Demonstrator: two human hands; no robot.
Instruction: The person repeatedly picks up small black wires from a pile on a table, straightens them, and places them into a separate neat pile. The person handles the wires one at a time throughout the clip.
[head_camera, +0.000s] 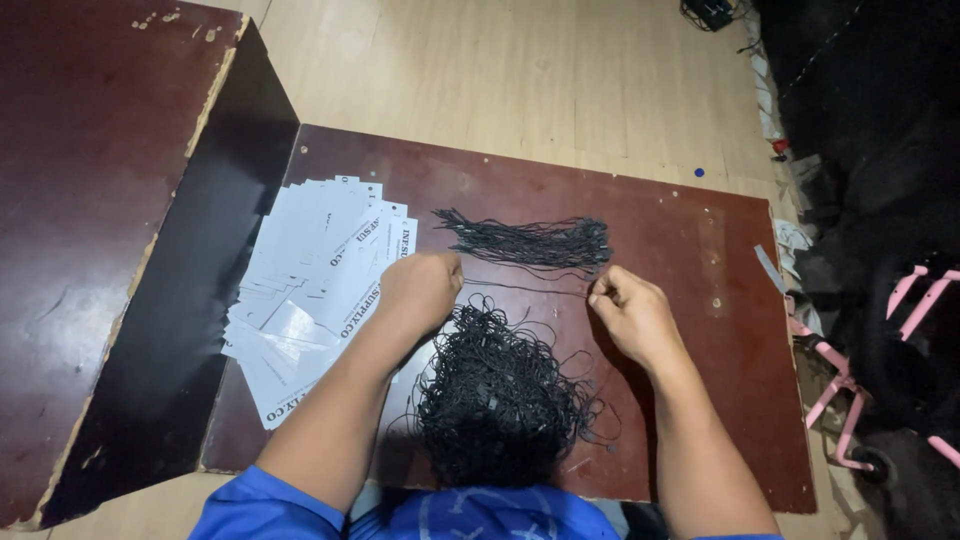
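A dark red-brown board (680, 250) on the pale wood floor (520, 70) bears fanned white paper tags (310, 270), a straightened bundle of black strings (530, 240) and a tangled heap of black strings (495, 400).

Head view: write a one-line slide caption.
Two hands, left hand and right hand, stretch a black cord between white tags and a tangled cord pile.

Two hands (425, 290) — two heaps of black cords (495, 400), one fan of white tags (310, 290), two dark boards (680, 240).
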